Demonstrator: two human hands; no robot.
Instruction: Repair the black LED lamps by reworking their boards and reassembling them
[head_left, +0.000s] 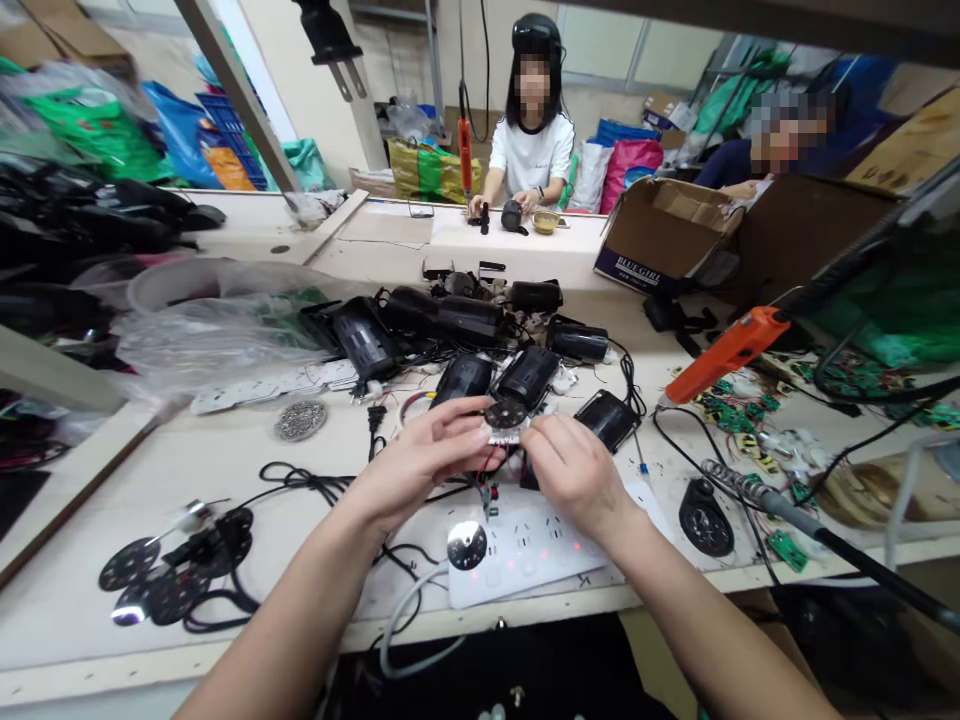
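Note:
My left hand (pixel 431 445) is closed around one side of a small round part with a dark disc (pixel 505 414) on top and a white rim beneath. At its other side, the fingers of my right hand (pixel 571 468) are pressed together on the rim; whether they also pinch something small is hidden. Thin wires and a little green circuit board (pixel 491 498) hang below the part. Under my hands lies a white power strip (pixel 525 575) with lit red spots, and a shiny disc (pixel 466 546) rests on its left end.
Several black housings (pixel 529 375) with cords lie beyond my hands. An orange electric screwdriver (pixel 727 355) hangs at right, above circuit boards and a soldering iron (pixel 814 530). Dark discs (pixel 129 565) and a pile of screws (pixel 301 420) lie left. A person (pixel 531 150) sits opposite.

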